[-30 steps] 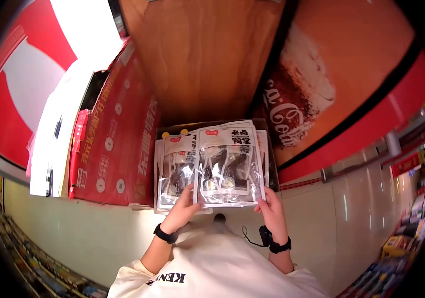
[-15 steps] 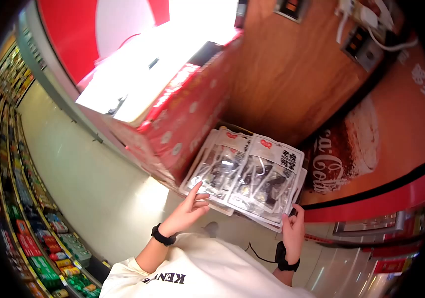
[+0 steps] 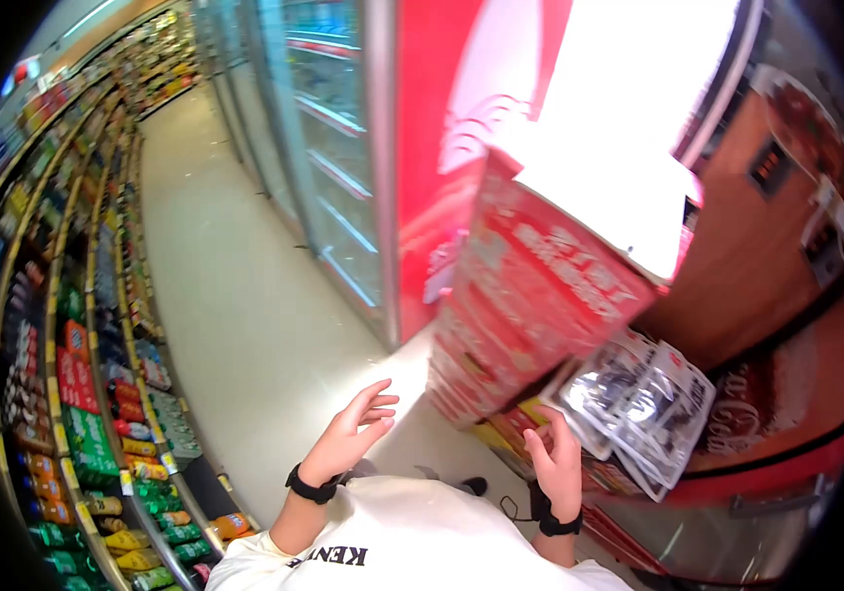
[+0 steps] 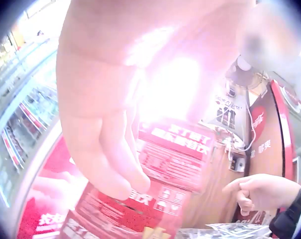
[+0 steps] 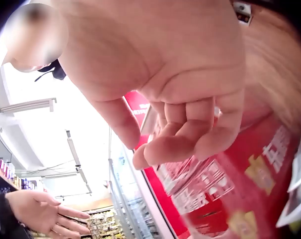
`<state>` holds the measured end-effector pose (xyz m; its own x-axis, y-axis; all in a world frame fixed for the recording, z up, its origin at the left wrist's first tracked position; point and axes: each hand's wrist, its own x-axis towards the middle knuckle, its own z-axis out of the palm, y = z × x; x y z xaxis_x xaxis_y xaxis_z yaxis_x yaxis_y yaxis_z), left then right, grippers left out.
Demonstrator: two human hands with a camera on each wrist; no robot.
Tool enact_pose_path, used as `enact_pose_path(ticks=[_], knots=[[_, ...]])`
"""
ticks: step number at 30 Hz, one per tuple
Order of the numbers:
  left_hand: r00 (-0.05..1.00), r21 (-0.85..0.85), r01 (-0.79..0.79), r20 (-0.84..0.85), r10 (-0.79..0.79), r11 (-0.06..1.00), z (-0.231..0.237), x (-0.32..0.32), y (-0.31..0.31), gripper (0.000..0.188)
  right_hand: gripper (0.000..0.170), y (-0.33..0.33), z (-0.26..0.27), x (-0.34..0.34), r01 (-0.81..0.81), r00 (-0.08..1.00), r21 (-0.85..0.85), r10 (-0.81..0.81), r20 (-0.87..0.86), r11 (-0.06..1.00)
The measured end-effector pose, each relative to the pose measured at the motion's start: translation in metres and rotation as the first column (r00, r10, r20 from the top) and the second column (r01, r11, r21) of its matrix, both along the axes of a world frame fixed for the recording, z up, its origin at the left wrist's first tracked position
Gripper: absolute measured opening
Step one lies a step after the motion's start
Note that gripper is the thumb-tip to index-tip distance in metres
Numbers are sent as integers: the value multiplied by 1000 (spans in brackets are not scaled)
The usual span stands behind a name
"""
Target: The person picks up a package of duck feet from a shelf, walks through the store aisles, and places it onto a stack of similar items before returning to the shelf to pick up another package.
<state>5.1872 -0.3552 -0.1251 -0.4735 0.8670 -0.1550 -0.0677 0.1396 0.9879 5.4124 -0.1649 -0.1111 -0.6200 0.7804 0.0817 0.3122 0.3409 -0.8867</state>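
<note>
My left hand [image 3: 345, 435] hangs in the air over the floor, fingers relaxed and holding nothing. Loosely bent fingers also show on my right hand [image 3: 558, 465], which is empty and nearest the bagged goods. Those are flat, clear-and-white plastic food packets [image 3: 666, 409] with dark contents, piled on a box at the right in the head view. Red printed cartons [image 3: 530, 295] are stacked beside the packets, and appear behind the fingers in both wrist views.
Shelves of bottled drinks [image 3: 77, 394] line the left side of the aisle floor [image 3: 215, 256]. A glass-door cooler [image 3: 333, 148] stands beyond the cartons. On the right are a wooden panel [image 3: 727, 256] and a Coca-Cola panel [image 3: 767, 384].
The head view has swung left toward the aisle, so the packets now sit farther right. Both hands have come away from the packets; earlier the right hand was at their edge.
</note>
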Motion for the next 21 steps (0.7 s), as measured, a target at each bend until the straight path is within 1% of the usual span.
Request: enact_pose_path(ticks=[1,3,4,6,7,8,9,10,12,13,14,17,19,20,21], knots=[[999,-16,-30,-12,30,999,2,-13,-19,54,30,-10,-2,-22,-39,999,-7,39,-14,999],[994,-20,-99,-49,98,995,7,-37,-53,51,28,-26,-10,-64,-117,991,25,115,75,993],[990,-18,-134,-50,133,991,9,-48,-67,51,27,-37,-13,-87,-156,988,19,155,18,988],[973,-30,-205,-118,200,978,10,-64,-99,50,26,-59,-21,-129,-257,965,70,260,-34,964],[961,-21,-250,-125,246,968,9,-71,-113,49,26,-69,-18,-145,-290,956,60,292,-32,955],[953,-29,-279,-129,273,960,9,-79,-127,49,26,-79,-12,-162,-359,933,39,360,-16,933],[952,-21,-290,-104,287,957,8,-86,-140,48,25,-89,-8,-181,-422,907,19,422,-5,907],[952,-11,-299,-78,297,954,6,-93,-152,47,25,-97,-6,-198,-443,896,15,443,-15,897],[937,4,-344,-66,344,939,4,-107,-168,46,24,-108,-1,-228,-534,845,86,530,67,841],[918,-4,-392,-72,391,920,4,-113,-174,45,23,-112,3,-242,-567,824,131,561,86,813],[896,-11,-439,-76,437,898,3,-119,-178,44,23,-115,3,-256,-585,811,130,578,94,800],[865,10,-501,-30,501,865,-6,-140,-191,43,22,-117,3,-301,-673,739,98,660,133,733],[847,8,-532,-21,532,847,-12,-159,-197,42,21,-118,0,-333,-690,721,46,679,138,723],[841,3,-540,-18,540,841,-14,-170,-200,41,21,-118,-2,-351,-704,707,45,693,137,709],[832,1,-555,-20,555,832,-13,-182,-201,41,20,-118,-3,-370,-722,692,102,710,129,684]])
